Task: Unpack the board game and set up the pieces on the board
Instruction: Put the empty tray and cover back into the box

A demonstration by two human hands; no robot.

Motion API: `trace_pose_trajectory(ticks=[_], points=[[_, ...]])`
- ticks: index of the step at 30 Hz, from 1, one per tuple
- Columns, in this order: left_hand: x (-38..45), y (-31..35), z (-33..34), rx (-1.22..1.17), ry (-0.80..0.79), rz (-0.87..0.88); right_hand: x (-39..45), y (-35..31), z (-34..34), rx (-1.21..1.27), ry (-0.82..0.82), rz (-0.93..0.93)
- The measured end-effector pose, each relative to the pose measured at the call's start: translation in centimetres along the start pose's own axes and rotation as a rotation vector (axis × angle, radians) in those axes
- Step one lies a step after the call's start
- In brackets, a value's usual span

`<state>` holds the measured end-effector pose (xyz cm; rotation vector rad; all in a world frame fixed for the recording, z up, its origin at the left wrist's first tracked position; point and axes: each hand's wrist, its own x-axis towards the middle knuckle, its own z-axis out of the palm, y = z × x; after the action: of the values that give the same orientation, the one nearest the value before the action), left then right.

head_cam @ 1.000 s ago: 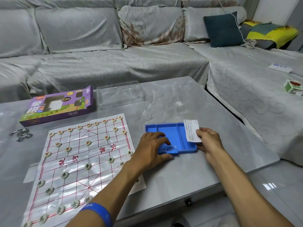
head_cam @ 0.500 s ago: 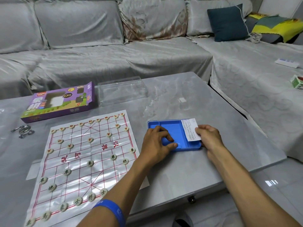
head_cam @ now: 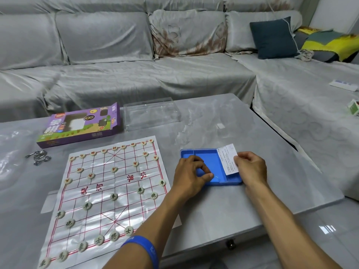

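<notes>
A: Two hands at the blue tray (head_cam: 204, 153), right of the board sheet (head_cam: 108, 193) on the surface (head_cam: 242, 129)?
B: Yes. Left hand (head_cam: 191, 176) reaches into the tray, fingers curled together on something too small to tell; right hand (head_cam: 250, 168) pinches the paper slip (head_cam: 226, 160). Round pieces (head_cam: 113, 196) stand on the board; purple box (head_cam: 81, 125) lies beyond.

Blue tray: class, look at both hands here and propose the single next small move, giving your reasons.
Probably lift the left hand out of the blue tray, carrying whatever its curled fingertips pinch, toward the xiangqi board. The tray looks nearly bare, the board's near-right corner is hidden by the forearm, and the right hand holds the paper slip at the tray's edge.
</notes>
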<state>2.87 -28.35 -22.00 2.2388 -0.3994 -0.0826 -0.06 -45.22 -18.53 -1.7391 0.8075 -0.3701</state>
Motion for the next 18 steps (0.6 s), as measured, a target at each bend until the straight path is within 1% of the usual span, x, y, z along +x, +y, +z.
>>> trace_pose_trajectory(ticks=[1,2,5,7,8,10,12,16,18], points=[[0.2,0.1,-0.1,-0.019,0.003,-0.006,-0.3,-0.4,0.2,-0.012,0.002,-0.041],[0.3,0.4,-0.4,-0.089,0.034,-0.033,-0.8,-1.0,0.6,0.006,-0.018,-0.075],[0.5,2.0,-2.2,-0.501,0.253,-0.183,-2.6,-2.7,2.4,0.197,-0.185,-0.111],[0.7,2.4,-4.0,-0.687,0.351,-0.271,-3.9,-3.6,4.1,0.212,-0.306,-0.121],[0.8,2.0,-4.8,-0.682,0.366,-0.285,-4.4,-3.8,5.0,0.192,-0.361,-0.125],[0.6,1.1,-6.9,-0.594,0.398,-0.289,-5.2,-4.1,6.4,0.136,-0.485,-0.128],[0.2,-0.7,-9.5,-0.599,0.483,-0.343,-5.8,-4.2,7.5,0.083,-0.588,-0.12],[-1.6,-6.3,-16.6,-0.627,0.672,-0.5,-6.6,-4.2,9.3,-0.017,-0.628,-0.159],[-3.4,-9.7,-20.8,-0.656,0.812,-0.592,-7.2,-4.3,10.3,-0.08,-0.653,-0.165]])
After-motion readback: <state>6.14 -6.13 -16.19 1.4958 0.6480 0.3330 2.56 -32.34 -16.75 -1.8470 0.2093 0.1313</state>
